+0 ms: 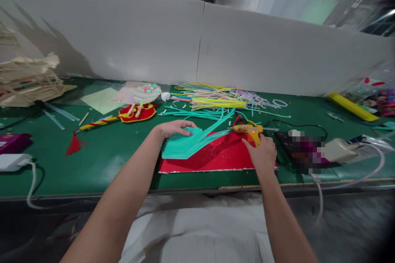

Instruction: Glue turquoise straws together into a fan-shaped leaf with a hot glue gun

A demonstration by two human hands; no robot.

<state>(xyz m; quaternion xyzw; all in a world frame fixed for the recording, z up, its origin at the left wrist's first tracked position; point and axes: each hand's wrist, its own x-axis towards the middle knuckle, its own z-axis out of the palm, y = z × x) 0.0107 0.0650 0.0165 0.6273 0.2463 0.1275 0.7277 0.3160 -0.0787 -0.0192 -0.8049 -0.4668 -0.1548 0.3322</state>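
Note:
My left hand is closed over the upper left part of a bent, layered bundle of turquoise pipe cleaners. The bundle's loose ends fan out to the right and upward, over a red board. In my right hand is a yellow hot glue gun, its nozzle pointing left toward the turquoise ends. A small orange light glows on the gun's body, and a clear glue stick sticks out of its back. More turquoise pipe cleaners lie just behind the bundle.
Yellow and lilac pipe cleaners are heaped along the back. Left stand a red-and-yellow fan-shaped craft piece, a red tassel and a wooden stick pile. A white power strip and cables lie right. A white partition closes off the back.

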